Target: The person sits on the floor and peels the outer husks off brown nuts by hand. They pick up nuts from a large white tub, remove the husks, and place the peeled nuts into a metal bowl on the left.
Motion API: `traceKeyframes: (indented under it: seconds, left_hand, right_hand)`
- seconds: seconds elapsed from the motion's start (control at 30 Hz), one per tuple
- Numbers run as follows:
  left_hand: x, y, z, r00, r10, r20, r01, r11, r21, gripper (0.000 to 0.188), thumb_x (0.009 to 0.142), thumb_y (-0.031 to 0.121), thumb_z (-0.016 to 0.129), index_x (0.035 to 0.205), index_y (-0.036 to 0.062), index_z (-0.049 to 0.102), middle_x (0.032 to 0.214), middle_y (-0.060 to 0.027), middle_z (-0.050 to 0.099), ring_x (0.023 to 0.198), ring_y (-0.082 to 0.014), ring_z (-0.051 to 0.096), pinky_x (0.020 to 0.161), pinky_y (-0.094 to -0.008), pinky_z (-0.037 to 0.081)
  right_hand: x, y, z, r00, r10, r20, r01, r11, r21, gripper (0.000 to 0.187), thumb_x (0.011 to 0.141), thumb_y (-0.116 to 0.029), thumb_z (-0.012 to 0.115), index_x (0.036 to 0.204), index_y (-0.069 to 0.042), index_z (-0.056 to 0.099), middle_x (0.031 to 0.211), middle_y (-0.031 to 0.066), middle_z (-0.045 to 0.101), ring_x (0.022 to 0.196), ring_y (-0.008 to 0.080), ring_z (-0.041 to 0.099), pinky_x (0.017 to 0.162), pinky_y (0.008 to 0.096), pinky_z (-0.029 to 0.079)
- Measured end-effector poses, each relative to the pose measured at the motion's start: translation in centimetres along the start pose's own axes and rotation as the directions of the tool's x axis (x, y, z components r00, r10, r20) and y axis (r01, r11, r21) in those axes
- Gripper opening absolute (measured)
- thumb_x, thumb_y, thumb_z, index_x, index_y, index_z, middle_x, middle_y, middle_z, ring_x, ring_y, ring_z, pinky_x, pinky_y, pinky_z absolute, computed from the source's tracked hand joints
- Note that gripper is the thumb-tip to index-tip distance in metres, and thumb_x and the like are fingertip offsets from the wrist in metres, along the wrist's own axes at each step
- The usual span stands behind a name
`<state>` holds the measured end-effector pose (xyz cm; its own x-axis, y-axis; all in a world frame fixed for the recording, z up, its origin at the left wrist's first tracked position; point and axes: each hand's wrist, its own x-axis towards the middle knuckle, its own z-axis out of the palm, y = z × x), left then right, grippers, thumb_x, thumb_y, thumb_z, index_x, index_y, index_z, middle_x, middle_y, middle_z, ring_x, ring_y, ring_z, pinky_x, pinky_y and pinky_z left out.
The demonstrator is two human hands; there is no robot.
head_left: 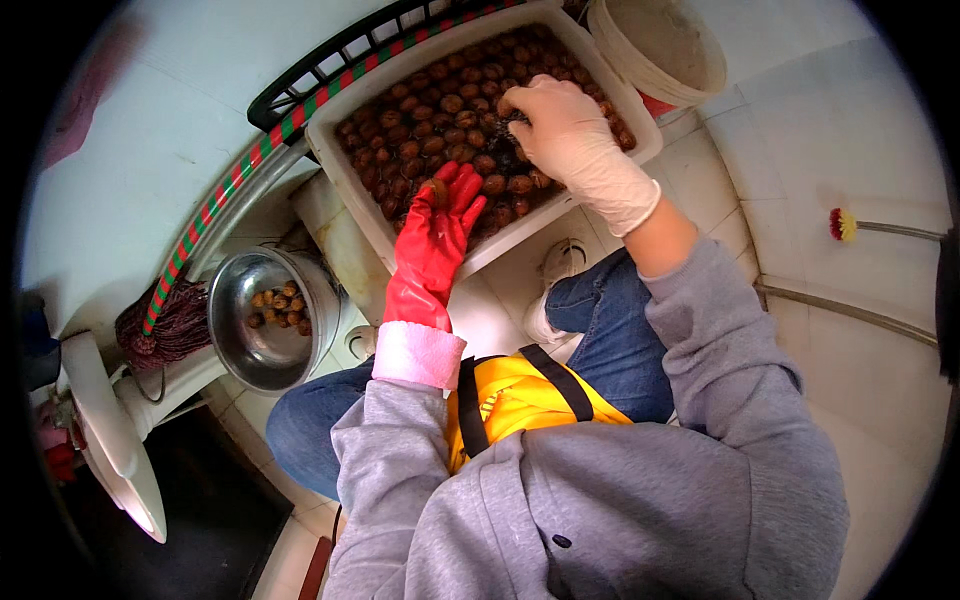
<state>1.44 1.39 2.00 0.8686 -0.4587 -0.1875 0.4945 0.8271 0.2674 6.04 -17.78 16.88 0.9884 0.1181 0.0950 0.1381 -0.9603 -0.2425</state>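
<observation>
Right hand point(567, 130), thin pale glove: palm down in the tray point(345, 165), fingers curled into the nuts point(430, 130). Looks closed round one or a few at the fingertips, but the grip itself is hidden under the hand; cannot tell for certain.

Left hand point(440, 225), red rubber glove with pink cuff: fingers partly closed, pinching a single brown nut at the near edge of the tray.

Tray: white, rectangular, tilted, packed with round brown nuts, wet-looking and dark near the right hand. It sits just above the knees, resting on a black rack point(330, 60).

Judgement on technique: take nuts one at a time with the fingertips, keep the wrist low over the tray so a dropped nut falls back in, and do not lean on the near rim, since the tray is tilted.

Steel bowl point(262, 322) at left, just beside the left knee, holds a few nuts. Beige bucket point(655, 45) past the tray's far right corner. Tiled floor point(840, 130) all round.
</observation>
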Motion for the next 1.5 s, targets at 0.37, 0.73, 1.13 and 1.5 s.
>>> traceKeyframes:
  seconds: [0.37, 0.73, 1.13, 1.5]
  left_hand:
    - [2.9, 0.5, -0.5, 0.942, 0.226, 0.249, 0.007, -0.752, 0.659, 0.052, 0.075, 0.023, 0.075, 0.122, 0.0053, 0.061, 0.123, -0.0174, 0.061, 0.111, -0.0328, 0.060, 0.094, -0.0442, 0.048]
    - [5.5, 9.2, 4.5, 0.976, -0.079, -0.204, 0.199, -0.076, 0.977, 0.037, 0.080, 0.026, 0.074, 0.115, 0.0149, 0.070, 0.093, -0.0048, 0.071, 0.081, -0.0177, 0.064, 0.072, -0.0337, 0.051]
    - [-13.1, 23.6, -14.5, 0.247, 0.890, -0.383, 0.680, 0.122, 0.723, 0.048, 0.082, 0.016, 0.068, 0.129, 0.0113, 0.061, 0.117, -0.0125, 0.066, 0.106, -0.0251, 0.061, 0.095, -0.0348, 0.045]
    - [-15.8, 23.4, -16.3, 0.618, 0.599, -0.510, 0.781, -0.545, 0.307, 0.051, 0.082, 0.023, 0.063, 0.131, 0.0109, 0.058, 0.127, -0.0226, 0.059, 0.123, -0.0355, 0.053, 0.099, -0.0426, 0.045]
  right_hand:
    - [0.7, 0.9, 0.4, 0.996, 0.084, 0.019, -0.085, 0.993, 0.083, 0.022, 0.083, -0.020, 0.067, 0.104, -0.016, 0.066, 0.103, 0.0108, 0.061, 0.103, 0.0333, 0.058, 0.089, 0.0437, 0.049]
    - [0.8, 2.1, 1.5, 0.989, 0.124, 0.081, -0.126, 0.992, 0.025, 0.024, 0.085, -0.022, 0.066, 0.108, -0.017, 0.065, 0.107, 0.0100, 0.060, 0.107, 0.0323, 0.057, 0.091, 0.0432, 0.048]
    - [1.1, 1.9, 2.6, 0.992, 0.083, 0.092, -0.091, 0.992, 0.083, 0.026, 0.087, -0.023, 0.066, 0.111, -0.016, 0.064, 0.112, 0.0111, 0.059, 0.107, 0.0334, 0.058, 0.091, 0.0436, 0.048]
    - [1.8, 0.7, 2.2, 0.973, 0.103, 0.207, -0.111, 0.994, 0.026, 0.030, 0.088, -0.027, 0.064, 0.116, -0.017, 0.064, 0.119, 0.0102, 0.060, 0.112, 0.0315, 0.058, 0.093, 0.0440, 0.049]
